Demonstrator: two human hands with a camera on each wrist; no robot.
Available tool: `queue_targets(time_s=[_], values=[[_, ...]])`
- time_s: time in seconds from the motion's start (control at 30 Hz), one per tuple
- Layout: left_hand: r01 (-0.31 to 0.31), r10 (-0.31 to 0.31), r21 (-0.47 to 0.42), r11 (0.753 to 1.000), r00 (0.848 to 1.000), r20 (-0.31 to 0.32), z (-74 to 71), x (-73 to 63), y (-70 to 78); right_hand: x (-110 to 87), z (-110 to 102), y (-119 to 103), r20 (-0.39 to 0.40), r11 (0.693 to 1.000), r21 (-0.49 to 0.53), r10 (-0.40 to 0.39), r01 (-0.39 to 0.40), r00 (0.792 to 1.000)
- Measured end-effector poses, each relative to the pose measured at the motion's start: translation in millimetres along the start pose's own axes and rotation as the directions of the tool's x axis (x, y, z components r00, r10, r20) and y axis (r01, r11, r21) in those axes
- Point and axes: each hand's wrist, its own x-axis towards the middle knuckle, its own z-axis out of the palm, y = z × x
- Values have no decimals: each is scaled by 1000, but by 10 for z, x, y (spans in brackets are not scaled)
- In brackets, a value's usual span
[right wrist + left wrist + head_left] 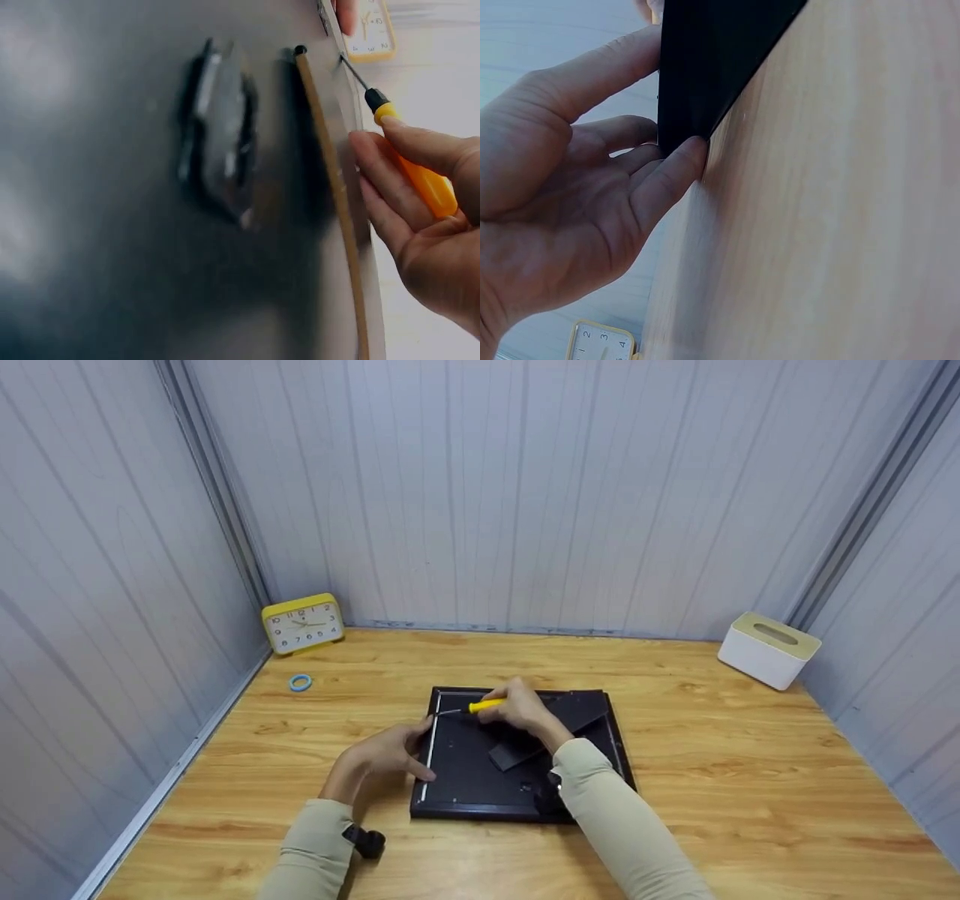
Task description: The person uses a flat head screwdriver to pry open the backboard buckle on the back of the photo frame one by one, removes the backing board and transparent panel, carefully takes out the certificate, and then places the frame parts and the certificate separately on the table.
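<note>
A black picture frame lies back side up on the table, its stand flap slanting across the back. My right hand grips a screwdriver by its yellow handle, the thin shaft pointing left. In the right wrist view, the screwdriver's tip is right at the pale strip along the frame's edge. My left hand rests on the frame's left side, thumb over the back and fingertips along the outer edge. The left wrist view shows these fingers touching the dark corner.
A yellow alarm clock stands at the back left, with a small blue ring in front of it. At the back right sits a white tissue box with a wooden top. Panelled walls enclose the table at the back and sides.
</note>
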Motion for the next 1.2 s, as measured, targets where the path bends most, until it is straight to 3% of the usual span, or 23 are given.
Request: queue_targets(time_s=[0.27, 0.5, 0.67, 0.9, 1.2], values=[[1, -1, 16, 1000, 1000, -7, 3, -2, 11, 8, -11, -23, 5, 1000, 17, 18, -18, 1000], [-25, 25, 26, 999, 1000, 7, 5, -7, 12, 8, 34, -19, 2, 968, 244, 59, -58, 998], [-14, 15, 31, 999, 1000, -4, 5, -15, 7, 21, 86, -89, -2, 937, 351, 6, -5, 1000], [-5, 6, 11, 1000, 1000, -17, -9, -14, 13, 68, 148, -185, -77, 931, 361, -27, 53, 997], [-25, 24, 30, 999, 1000, 9, -14, 16, -19, 107, 188, -302, -82, 940, 328, -68, 91, 994]])
